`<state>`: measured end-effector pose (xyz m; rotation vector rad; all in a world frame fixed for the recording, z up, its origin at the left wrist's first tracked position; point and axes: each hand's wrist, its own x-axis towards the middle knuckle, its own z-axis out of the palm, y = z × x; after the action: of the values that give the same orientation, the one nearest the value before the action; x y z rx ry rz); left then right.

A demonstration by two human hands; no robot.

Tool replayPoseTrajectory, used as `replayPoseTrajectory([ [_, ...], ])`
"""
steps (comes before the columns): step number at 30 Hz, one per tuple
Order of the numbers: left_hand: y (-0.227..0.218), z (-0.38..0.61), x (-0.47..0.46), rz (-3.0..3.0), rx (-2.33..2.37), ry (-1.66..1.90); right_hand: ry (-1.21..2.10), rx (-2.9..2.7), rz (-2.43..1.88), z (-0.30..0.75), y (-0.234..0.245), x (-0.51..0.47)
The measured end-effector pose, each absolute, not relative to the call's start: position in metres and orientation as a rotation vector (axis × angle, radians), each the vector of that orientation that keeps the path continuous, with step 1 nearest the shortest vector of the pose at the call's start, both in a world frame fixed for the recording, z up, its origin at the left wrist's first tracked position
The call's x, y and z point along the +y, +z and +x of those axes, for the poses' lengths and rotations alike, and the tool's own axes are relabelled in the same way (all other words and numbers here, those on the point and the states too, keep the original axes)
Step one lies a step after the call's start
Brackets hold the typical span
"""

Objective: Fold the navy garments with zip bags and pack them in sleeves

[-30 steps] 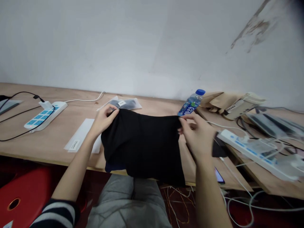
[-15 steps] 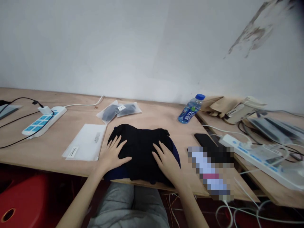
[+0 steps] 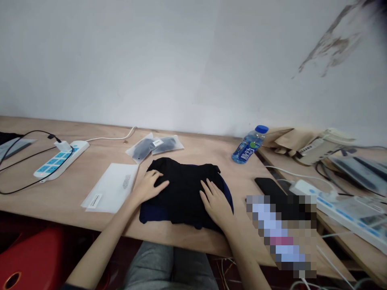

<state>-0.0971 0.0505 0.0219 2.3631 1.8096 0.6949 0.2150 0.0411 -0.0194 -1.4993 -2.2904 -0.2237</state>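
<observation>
Cloth (image 3: 181,193) down from mid-air — left hand (image 3: 149,187), right hand (image 3: 216,203) outspread atop

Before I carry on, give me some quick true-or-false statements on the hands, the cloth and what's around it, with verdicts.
1. The left hand and right hand both rest on the black cloth. True.
2. The blue-capped bottle is farther back than the cloth and to its right. True.
3. The right hand is gripping the bottle. False: it lies on the cloth.
4. Nothing lies to the left of the cloth. False: white packaging with a label lies there.
5. Dark blue fabric shows beside the black. True.
6. No socket on the left is in use. False: a white adapter sits in the left power strip.
</observation>
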Motion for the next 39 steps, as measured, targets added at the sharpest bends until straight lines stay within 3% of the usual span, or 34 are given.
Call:
replayPoseTrajectory([
  [7, 0.046, -0.133, 0.125, 2.107, 2.396, 0.746, -0.219, -2.251, -1.485, 0.217, -0.022, 0.04],
  [13, 0.048, -0.131, 0.16, 2.003, 2.509, 0.567, -0.184, -2.223, -1.482, 0.217, -0.02, 0.038],
  [22, 0.093, -0.121, 0.107, 2.108, 2.471, 0.701, -0.108, -2.176, -1.48, 0.217, -0.021, 0.039],
  [26, 0.087, -0.081, 0.028, 2.519, 1.996, 0.978, -0.027, -2.103, -1.429, 0.218, -0.011, 0.034],
  [30, 0.08, -0.057, -0.018, 2.612, 1.609, 0.885, 0.038, -1.814, -1.432, 0.221, 0.012, 0.028],
  [39, 0.064, -0.07, 0.047, 2.327, 1.943, 0.487, 0.384, -1.872, -1.518, 0.192, 0.057, 0.067],
])
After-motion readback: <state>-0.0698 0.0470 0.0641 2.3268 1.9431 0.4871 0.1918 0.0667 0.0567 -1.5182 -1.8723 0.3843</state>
